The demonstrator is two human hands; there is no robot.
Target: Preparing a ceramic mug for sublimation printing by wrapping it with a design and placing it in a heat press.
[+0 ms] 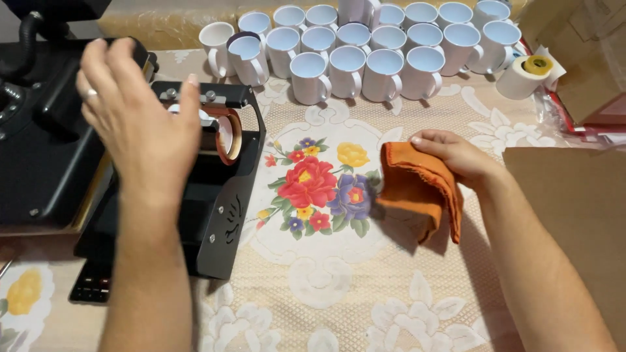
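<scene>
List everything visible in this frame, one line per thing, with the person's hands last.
Mug press: one, black, left on the table.
Mug in press: one, clamped sideways.
Black machine: one, far left.
White mugs: about twenty, back of table.
Tape roll: one, white, yellow core, back right.
Cardboard: brown, right edge.
Tablecloth: floral lace.
Cloth: one, orange, folded.
Left hand: over the press.
Right hand: holding the cloth.

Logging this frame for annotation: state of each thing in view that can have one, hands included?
left hand: open, fingers spread, over the mug press, gripping nothing
right hand: shut on orange cloth
orange cloth: folded, lifted off the tablecloth
mug press: mug loaded in the clamp
white mugs: upright, empty, grouped in rows
tape roll: standing on end
</scene>
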